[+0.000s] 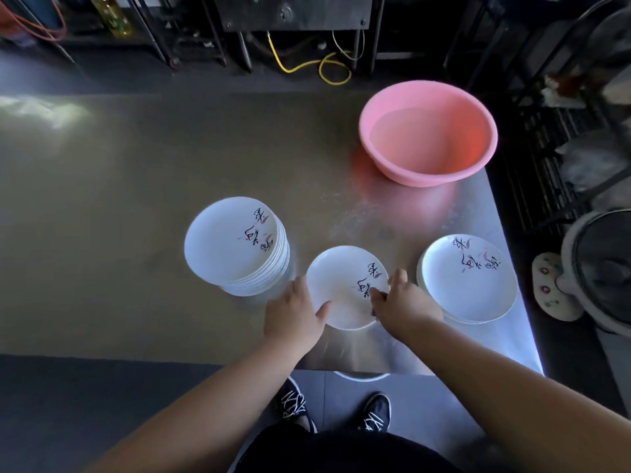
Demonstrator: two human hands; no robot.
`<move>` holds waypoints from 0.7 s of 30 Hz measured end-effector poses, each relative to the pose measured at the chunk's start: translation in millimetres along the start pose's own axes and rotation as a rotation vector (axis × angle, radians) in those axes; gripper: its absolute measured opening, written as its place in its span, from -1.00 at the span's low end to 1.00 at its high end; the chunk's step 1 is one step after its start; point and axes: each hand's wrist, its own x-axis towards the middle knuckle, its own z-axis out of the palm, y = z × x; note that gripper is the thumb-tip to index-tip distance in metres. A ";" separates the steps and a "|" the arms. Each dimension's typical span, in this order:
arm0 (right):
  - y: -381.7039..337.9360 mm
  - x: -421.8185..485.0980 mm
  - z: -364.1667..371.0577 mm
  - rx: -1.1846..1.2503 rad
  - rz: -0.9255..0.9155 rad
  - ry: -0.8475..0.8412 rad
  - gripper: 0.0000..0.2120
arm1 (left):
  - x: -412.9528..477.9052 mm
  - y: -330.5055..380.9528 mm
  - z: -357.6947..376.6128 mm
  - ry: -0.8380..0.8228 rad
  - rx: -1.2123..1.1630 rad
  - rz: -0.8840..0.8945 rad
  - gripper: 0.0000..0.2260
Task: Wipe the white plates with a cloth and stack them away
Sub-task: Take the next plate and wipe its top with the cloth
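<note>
– progress on the wiping?
– midway, i'd judge: one plate (341,288) in hand, a tall stack (235,244) at its 9 o'clock, a short stack (469,278) at its 3 o'clock. which is wiped is unclear.
– hands?
– left hand (292,314) grips the plate's rim at 8 o'clock, thumb on top. right hand (404,302) curls on its face at 4 o'clock; whether a cloth is under it, i cannot tell.

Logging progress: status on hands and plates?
Left hand grips middle plate rim. Right hand curled on its face, what it holds unclear. Tall stack left, short stack right, nothing blocking.
</note>
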 end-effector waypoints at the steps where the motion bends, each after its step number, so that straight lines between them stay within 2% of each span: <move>1: -2.2 11.1 -5.0 -0.053 0.049 -0.036 -0.64 | 4.9 2.2 -7.4 -0.079 -0.011 -0.070 -0.48; 4: -6.7 38.3 -7.5 -0.217 0.085 -0.231 -0.53 | 23.4 6.2 -20.5 -0.302 -0.025 -0.176 -0.47; 5: -8.6 43.1 -7.3 -0.203 0.088 -0.258 -0.56 | 29.4 7.0 -23.2 -0.339 -0.026 -0.177 -0.46; 8: -13.0 49.1 -9.0 -0.124 0.078 -0.280 -0.70 | 43.9 7.5 -25.0 -0.389 -0.054 -0.192 -0.46; 11: -14.5 49.4 -11.1 0.005 0.160 -0.322 -0.56 | 48.9 9.2 -28.0 -0.420 -0.109 -0.212 -0.46; 13: -14.8 45.8 -16.8 0.012 0.172 -0.315 -0.47 | 46.7 14.1 -36.6 -0.417 -0.167 -0.218 -0.37; 15: -18.6 32.4 -31.1 0.029 0.136 -0.206 -0.51 | 40.7 19.6 -49.7 -0.349 -0.283 -0.249 -0.27; 16: -21.4 24.0 -39.3 0.133 0.121 -0.104 -0.52 | 36.8 22.5 -58.5 -0.290 -0.378 -0.266 -0.23; 18: -28.0 -1.6 -59.6 0.505 0.088 0.093 -0.50 | 30.4 28.9 -78.3 -0.176 -0.651 -0.261 -0.20; 20: -34.8 -28.1 -79.5 0.874 -0.039 0.215 -0.57 | 25.4 35.7 -99.3 -0.063 -0.988 -0.227 -0.30; 21: -35.3 -36.1 -85.9 0.955 -0.130 0.248 -0.65 | 24.7 40.3 -109.9 -0.034 -1.141 -0.230 -0.38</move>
